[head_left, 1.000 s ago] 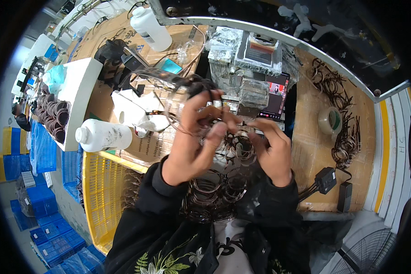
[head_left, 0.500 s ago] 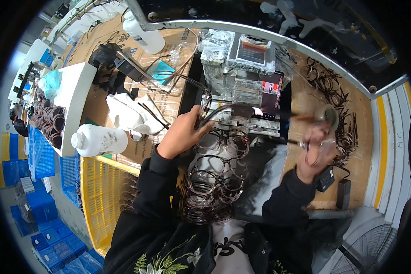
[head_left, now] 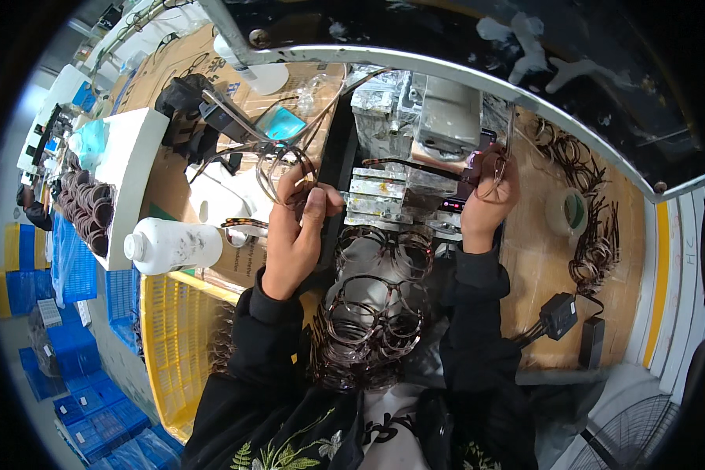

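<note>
My left hand is closed on an eyeglass frame, its rims and temples sticking out toward the far left. Over the machine's right side, my right hand pinches another pair of glasses; a brown temple of it reaches leftward across the machine. Part of that frame is hidden by the fingers. Between my hands stands a metal machine with clear wrapping and a grey block above its bed. Close to my body, a stack of eyeglass frames lies below the machine.
A white bottle and a yellow basket are at left. A lit phone sits behind the machine bed. On the right-hand board lie a tape roll, loose temples and a black adapter. A dark panel overhangs the far side.
My right hand has come left from the right-hand board to the machine. My left hand has drawn back leftward from the machine, with glasses in it. The grey block looks larger and nearer.
</note>
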`<state>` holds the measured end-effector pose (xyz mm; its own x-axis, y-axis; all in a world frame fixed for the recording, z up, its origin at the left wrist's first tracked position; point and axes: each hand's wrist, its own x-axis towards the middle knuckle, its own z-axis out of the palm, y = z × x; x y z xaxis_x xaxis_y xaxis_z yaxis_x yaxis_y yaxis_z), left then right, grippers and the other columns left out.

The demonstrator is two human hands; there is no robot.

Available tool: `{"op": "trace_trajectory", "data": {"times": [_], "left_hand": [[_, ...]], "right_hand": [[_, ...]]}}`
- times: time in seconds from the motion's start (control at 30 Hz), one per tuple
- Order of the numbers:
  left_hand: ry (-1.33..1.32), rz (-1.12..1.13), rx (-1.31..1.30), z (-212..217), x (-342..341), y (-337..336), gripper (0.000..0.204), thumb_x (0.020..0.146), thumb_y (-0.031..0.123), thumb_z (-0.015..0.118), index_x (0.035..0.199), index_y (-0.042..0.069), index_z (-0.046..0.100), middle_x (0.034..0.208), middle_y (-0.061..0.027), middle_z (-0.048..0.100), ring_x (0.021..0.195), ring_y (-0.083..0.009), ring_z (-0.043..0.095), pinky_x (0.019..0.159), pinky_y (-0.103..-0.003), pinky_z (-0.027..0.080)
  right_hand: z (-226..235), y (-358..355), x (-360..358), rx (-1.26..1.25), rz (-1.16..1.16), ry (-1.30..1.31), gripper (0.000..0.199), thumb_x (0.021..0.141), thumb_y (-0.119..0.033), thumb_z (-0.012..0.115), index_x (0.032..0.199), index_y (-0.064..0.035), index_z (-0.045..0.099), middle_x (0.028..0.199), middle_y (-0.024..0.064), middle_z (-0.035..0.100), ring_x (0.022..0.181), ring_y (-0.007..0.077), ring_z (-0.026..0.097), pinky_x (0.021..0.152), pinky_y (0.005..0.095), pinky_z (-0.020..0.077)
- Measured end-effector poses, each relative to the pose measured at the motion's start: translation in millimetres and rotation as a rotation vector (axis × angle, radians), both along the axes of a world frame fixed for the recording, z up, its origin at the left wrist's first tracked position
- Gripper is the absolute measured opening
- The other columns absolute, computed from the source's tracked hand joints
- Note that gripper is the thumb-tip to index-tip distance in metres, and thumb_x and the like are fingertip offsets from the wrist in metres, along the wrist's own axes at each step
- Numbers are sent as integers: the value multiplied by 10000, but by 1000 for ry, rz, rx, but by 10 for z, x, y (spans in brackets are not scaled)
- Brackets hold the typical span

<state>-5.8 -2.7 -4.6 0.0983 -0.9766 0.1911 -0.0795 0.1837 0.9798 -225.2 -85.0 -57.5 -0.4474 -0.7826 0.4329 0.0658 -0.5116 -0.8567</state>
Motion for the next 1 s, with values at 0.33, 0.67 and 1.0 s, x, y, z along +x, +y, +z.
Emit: {"op": "trace_trajectory", "data": {"times": [0.33, 0.67, 1.0], "left_hand": [[605, -273, 185, 300, -159, 8, 601, 852, 361, 636, 1254, -14, 392, 922, -88, 571, 796, -165, 567, 674, -275, 467], [455, -238, 40, 476, -272, 156, 903, 846, 731, 220, 1283, -46, 365, 809, -150, 609, 707, -198, 592, 651, -306, 483], [137, -251, -230, 558, -433, 217, 709, 804, -30, 634, 1380, 47, 229, 1111, -147, 569, 929, -179, 604, 727, -284, 498]], "right_hand": [[368, 529, 96, -292, -64, 653, 107, 819, -53, 591, 892, 26, 593, 690, 95, 582, 529, 155, 535, 473, 300, 407], [161, 900, 115, -275, -197, 447, 321, 781, -151, 708, 1021, 17, 574, 788, 155, 643, 625, 241, 622, 558, 316, 504], [567, 913, 257, -363, 208, 801, 138, 779, -39, 631, 890, 38, 603, 677, 130, 619, 544, 250, 617, 500, 323, 492]]}}
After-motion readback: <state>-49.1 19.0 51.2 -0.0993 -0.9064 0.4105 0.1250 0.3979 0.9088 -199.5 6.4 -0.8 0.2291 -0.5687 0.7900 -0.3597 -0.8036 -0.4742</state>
